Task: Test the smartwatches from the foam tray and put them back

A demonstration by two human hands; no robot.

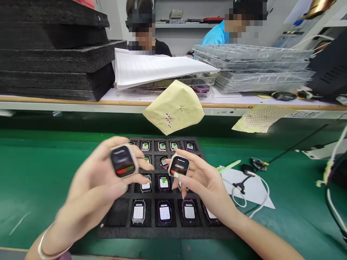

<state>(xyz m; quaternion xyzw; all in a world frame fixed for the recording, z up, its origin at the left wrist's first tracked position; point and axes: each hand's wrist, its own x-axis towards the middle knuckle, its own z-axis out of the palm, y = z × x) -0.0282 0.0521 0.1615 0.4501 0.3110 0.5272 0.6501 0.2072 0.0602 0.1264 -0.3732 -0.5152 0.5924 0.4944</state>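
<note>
My left hand (94,180) grips a smartwatch without a strap (123,161), its lit screen tilted toward me with a red and green band low on it. In my right hand (200,177) is a second strapless smartwatch (179,166), held between thumb and fingers, its dark screen showing small text and a red mark. Both hands are above a black foam tray (173,232). Several smartwatches, among them a silver one (138,211) and a purple one (164,211), lie face up in its compartments with screens lit. My hands hide part of the tray.
Black foam trays (54,57) are stacked on the shelf at left, with papers (159,68) and clear plastic trays (255,68) beside them. Yellow paper (175,108) hangs over the edge. At right lie a green pen (230,166), white paper (249,189) and cables (267,187). Two people work beyond.
</note>
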